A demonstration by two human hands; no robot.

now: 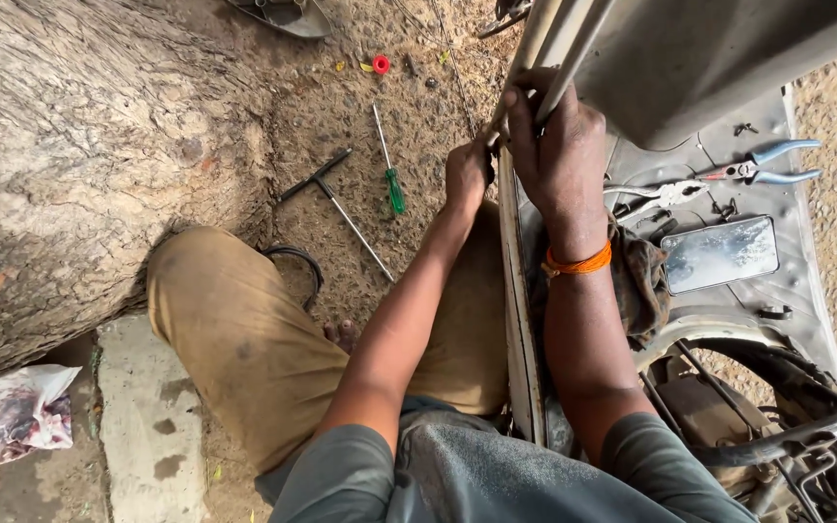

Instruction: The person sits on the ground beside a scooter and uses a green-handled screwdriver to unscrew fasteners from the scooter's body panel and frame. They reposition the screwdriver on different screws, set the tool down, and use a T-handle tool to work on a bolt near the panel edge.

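A: Right hand wrapped around the metal bars, bracing them upright. Left hand closed on their lower end, beside the grey panel's edge.

B: Tools?

A: Pliers and a phone lie on the panel, near the right hand. Green screwdriver and T-wrench on the dirt, left of the knee.

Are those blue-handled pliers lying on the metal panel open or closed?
Open. The blue-handled pliers lie flat on the grey metal panel with their two handles spread apart in a V; the jaws' gap is too small to see.
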